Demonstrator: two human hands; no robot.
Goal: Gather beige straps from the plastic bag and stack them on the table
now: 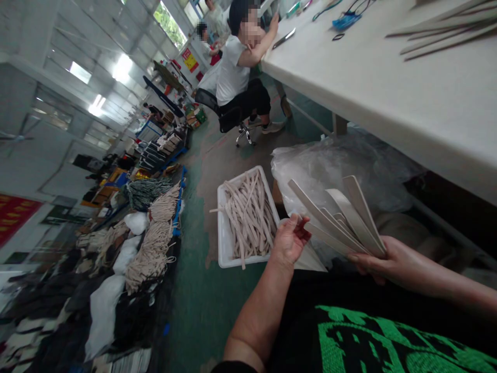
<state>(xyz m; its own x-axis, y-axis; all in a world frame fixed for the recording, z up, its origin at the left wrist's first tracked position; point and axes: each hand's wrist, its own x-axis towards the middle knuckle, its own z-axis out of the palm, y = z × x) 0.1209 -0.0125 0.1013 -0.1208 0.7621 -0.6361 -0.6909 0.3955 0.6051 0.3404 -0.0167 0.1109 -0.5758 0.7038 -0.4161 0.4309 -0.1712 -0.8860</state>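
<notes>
My right hand (pixel 382 261) is closed around the lower ends of several flat beige strips (pixel 363 217), which fan out up and to the left. My left hand (pixel 289 239) is beside them with its fingers curled in. Its fingertips meet the free end of the lowest strip, though the exact grip is partly hidden. Just left of that hand, a white plastic bin (pixel 224 248) on the floor holds a tangled heap of similar beige strips (pixel 248 215). One strip pokes out over the bin's left rim.
A long pale table (pixel 373 88) runs along the upper right, with more strips (pixel 446 33) on it. Clear plastic sheeting (pixel 310 166) lies under its edge. A person (pixel 236 67) sits at the table's far end. Bundled strips and fabric (pixel 151 254) line the left side.
</notes>
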